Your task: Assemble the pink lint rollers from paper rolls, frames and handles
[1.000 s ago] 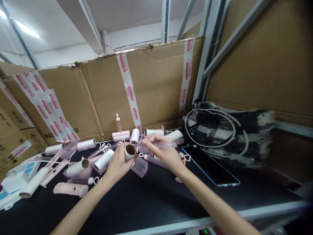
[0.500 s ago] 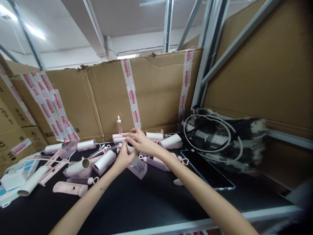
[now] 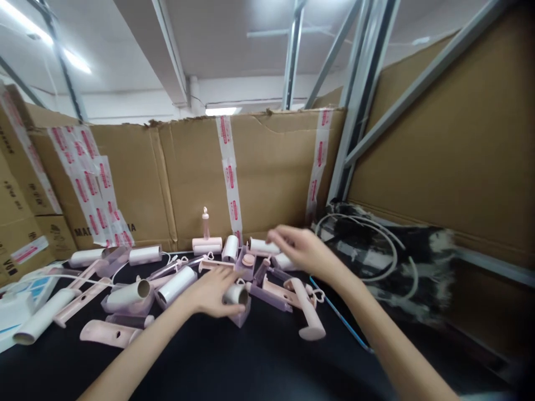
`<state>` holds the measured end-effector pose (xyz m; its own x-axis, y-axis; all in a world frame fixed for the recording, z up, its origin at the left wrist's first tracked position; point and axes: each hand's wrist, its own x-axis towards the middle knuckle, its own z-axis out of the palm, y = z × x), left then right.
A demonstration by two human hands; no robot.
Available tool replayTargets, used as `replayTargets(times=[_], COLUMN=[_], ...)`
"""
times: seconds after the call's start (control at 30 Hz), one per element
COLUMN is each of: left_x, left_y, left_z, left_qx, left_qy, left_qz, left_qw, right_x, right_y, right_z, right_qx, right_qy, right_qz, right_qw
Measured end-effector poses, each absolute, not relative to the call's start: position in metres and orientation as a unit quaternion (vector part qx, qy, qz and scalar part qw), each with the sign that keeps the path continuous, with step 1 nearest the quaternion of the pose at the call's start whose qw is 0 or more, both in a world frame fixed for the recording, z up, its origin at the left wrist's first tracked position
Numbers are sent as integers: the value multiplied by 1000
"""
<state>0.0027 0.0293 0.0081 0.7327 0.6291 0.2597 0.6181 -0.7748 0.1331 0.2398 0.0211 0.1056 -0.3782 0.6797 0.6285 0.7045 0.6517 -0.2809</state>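
Observation:
My left hand (image 3: 215, 292) is around a short white roll (image 3: 237, 295) with a hollow core, thumb below it and fingers stretched along its top. Directly under the roll is a small lilac box (image 3: 241, 318), partly hidden by the hand. Farther right, my right hand (image 3: 297, 249) hovers with its fingers loosely extended to the left, somewhat blurred, and nothing visible in them. Nearest to it are a white roll (image 3: 284, 262), partly covered by the hand, and another white roll (image 3: 259, 246). A pale pink holder (image 3: 308, 312) with a round end lies below the right hand.
More white rolls (image 3: 178, 284), pink strips (image 3: 83, 301) and lilac boxes (image 3: 270, 297) cover the black table (image 3: 200, 362). A phone edge (image 3: 346, 323), a coiled cable (image 3: 387, 239) and dark cloth are at right. Cardboard (image 3: 271, 172) stands behind.
My right hand has left the roll beside my left hand and moved right. My left hand has lowered with the roll, which now tips over. The view has tilted up slightly.

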Motion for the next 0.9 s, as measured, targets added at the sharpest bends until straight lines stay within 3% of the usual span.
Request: replayTargets(times=[0.1, 0.2, 0.4, 0.67, 0.9], left_x=[0, -4, -30, -47, -18], left_y=[31, 41, 70, 80, 59], left_z=[-2, -18, -38, -34, -14], left_qx=[933, 910, 838, 812, 622], left_qy=[332, 377, 492, 511, 549], left_qz=[139, 165, 208, 248, 545], left_qw=[2, -48, -110, -132, -124], right_x=[236, 211, 128, 70, 111], right_y=[39, 68, 132, 164, 133], right_z=[88, 79, 71, 59, 93], right_qx=[-457, -453, -500, -524, -467], right_qy=[-870, -881, -860, -848, -867], right_qz=[-113, -119, -95, -80, -124], right_qw=[144, 70, 25, 22, 123])
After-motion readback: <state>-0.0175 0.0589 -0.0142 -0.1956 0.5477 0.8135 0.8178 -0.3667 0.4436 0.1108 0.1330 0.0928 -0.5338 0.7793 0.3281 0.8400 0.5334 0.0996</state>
